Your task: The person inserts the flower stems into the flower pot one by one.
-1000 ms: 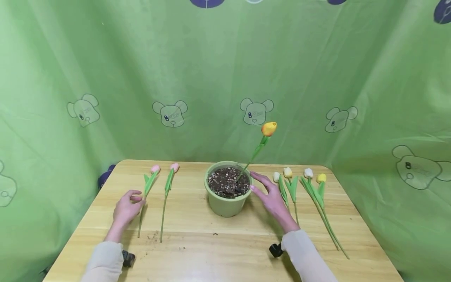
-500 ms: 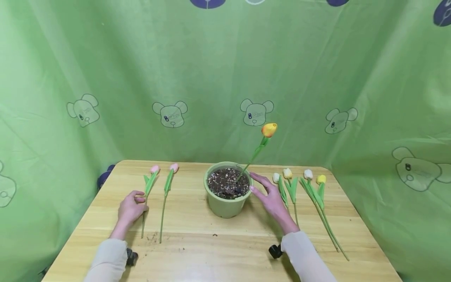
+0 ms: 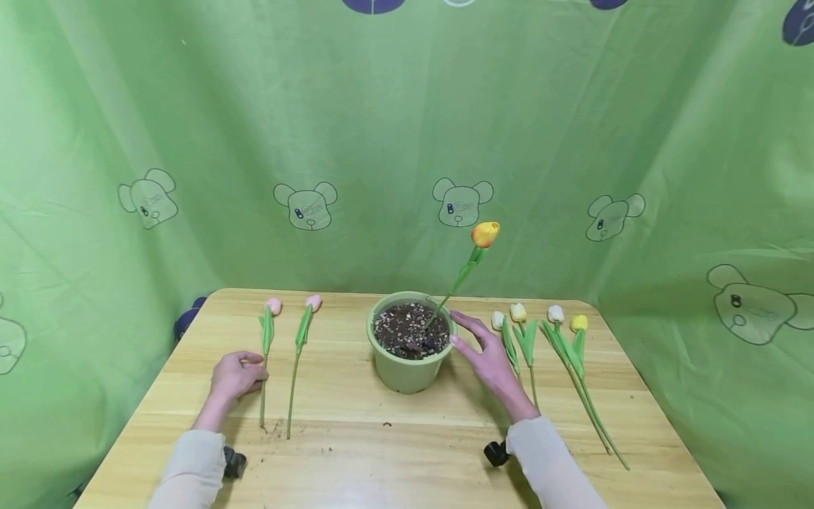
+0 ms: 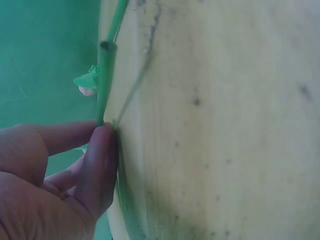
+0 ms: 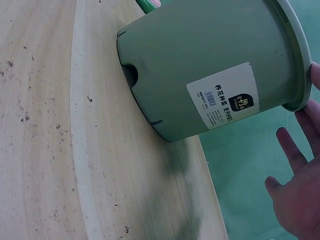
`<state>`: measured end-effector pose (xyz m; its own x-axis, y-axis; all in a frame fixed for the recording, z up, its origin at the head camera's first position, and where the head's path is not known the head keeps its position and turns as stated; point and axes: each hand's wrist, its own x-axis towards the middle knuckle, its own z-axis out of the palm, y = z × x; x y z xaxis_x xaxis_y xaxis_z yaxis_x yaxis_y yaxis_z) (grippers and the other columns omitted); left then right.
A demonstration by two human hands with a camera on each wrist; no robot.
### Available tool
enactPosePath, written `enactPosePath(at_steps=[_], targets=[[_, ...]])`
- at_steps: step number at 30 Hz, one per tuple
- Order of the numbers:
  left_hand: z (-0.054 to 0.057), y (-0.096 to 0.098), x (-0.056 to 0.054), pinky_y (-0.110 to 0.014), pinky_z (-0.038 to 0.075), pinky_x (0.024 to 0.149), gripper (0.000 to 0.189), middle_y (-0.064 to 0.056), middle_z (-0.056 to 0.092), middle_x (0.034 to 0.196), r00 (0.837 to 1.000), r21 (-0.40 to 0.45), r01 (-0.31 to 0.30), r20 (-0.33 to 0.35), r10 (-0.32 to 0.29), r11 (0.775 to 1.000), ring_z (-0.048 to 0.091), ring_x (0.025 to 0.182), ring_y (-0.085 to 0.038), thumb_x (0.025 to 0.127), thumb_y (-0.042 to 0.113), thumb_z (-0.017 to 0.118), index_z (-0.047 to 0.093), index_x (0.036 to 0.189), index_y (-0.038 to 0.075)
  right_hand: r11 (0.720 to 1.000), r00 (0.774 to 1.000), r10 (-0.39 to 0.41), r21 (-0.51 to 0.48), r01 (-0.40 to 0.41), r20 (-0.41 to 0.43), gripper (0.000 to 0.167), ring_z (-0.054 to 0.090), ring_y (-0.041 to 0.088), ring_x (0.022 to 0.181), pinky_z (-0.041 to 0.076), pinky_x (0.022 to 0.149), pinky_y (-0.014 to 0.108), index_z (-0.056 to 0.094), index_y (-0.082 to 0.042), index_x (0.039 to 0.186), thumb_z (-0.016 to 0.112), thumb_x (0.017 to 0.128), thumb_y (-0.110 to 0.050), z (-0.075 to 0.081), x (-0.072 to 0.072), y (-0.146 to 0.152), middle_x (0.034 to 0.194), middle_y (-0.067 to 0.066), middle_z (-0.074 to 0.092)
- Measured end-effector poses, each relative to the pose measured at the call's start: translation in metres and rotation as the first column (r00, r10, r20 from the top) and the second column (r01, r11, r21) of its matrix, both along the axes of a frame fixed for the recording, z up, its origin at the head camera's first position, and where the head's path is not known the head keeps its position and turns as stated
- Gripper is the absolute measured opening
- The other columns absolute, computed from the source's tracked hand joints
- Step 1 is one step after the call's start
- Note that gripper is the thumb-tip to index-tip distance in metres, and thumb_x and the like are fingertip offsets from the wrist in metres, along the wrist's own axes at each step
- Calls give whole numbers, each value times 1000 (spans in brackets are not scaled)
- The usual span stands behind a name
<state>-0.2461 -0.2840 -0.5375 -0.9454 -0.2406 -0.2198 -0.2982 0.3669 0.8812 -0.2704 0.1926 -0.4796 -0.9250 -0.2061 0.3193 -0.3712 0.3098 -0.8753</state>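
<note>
In the head view, my left hand (image 3: 235, 376) pinches the stem of a pink tulip (image 3: 267, 326) at the table's left side. The left wrist view shows the green stem (image 4: 106, 82) between thumb and fingertips, with its shadow on the wood. A light green pot (image 3: 407, 372) of dark soil (image 3: 403, 332) stands mid-table. One orange-yellow tulip (image 3: 485, 235) is planted there, leaning right. My right hand (image 3: 492, 362) touches the pot's right rim, thumb and forefinger spread along it; in the right wrist view the other fingers (image 5: 290, 150) extend away from the pot.
Another pink tulip (image 3: 305, 326) lies just right of the held one. On the right lie white tulips (image 3: 498, 321) and a yellow tulip (image 3: 579, 324), stems toward the front. Soil crumbs (image 3: 275, 428) dot the wooden table (image 3: 375, 466). A green curtain (image 3: 381, 127) surrounds it.
My left hand has taken hold of the left pink tulip's stem, and the flower has swung to point more straight back. The right hand stays at the pot.
</note>
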Motion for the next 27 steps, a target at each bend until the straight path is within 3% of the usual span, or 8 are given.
enactPosePath(at_steps=[10,19,27], targets=[[4,-1,1,-34,70,72,41,-17,70,100,999,36,18,36,-20,999,69,81,-15,89,-8,66,59,129,-14,1000,1000,1,2,-1,4,50,38,44,149,15,130,69,52,-1,148,66,101,-13,-1,-1,1,158,20,46],[5,5,2,-32,69,72,44,-14,67,101,999,22,30,-18,-30,999,69,84,-19,92,-8,66,57,135,-9,1000,1000,1,11,-1,-1,50,39,42,148,17,130,67,53,-1,148,67,101,-15,-1,-1,2,157,20,47],[6,12,2,-32,69,74,44,-23,64,116,997,29,41,-63,-39,999,70,88,-23,94,-5,67,59,137,-5,1000,1000,-3,9,3,4,51,39,42,148,18,130,67,53,-1,148,67,101,-15,-1,-1,2,158,20,47]])
